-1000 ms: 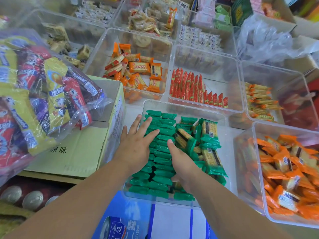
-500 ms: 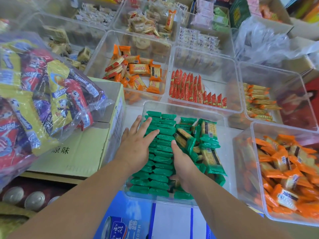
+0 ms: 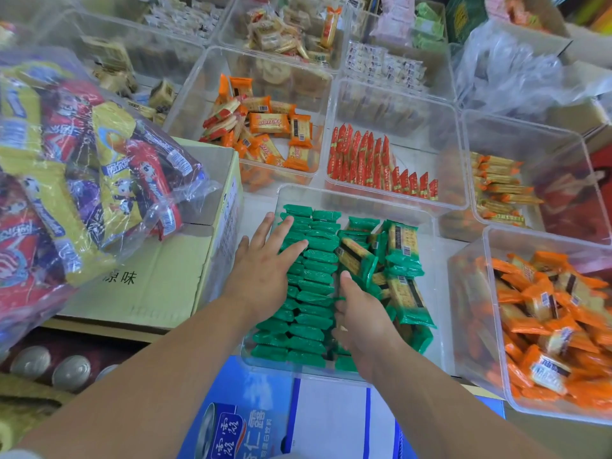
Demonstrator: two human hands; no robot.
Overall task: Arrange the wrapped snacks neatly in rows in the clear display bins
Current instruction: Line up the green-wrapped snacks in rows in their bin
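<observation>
A clear bin (image 3: pixel 357 197) in front of me holds green-wrapped snacks. Two neat rows of them (image 3: pixel 311 286) run along its left half, and loose green packs (image 3: pixel 402 256) lie piled on the right. My left hand (image 3: pixel 265 276) lies flat with straight fingers on the left row, at the bin's left wall. My right hand (image 3: pixel 361 323) rests edge-on between the rows and the loose pile, thumb pointing away from me; its fingers are hidden among the packs.
Clear bins surround this one: orange packs (image 3: pixel 271 127) behind left, red packs (image 3: pixel 367 160) behind, yellow sticks (image 3: pixel 496 190) and orange snacks (image 3: pixel 556 326) on the right. A cardboard box (image 3: pixel 155 266) with a bag of sausages (image 3: pixel 73 167) stands at the left. A blue carton (image 3: pixel 298 422) lies near me.
Both hands stay on the green snacks almost unmoved. The right hand has slid slightly forward along the row. The view has shifted a little.
</observation>
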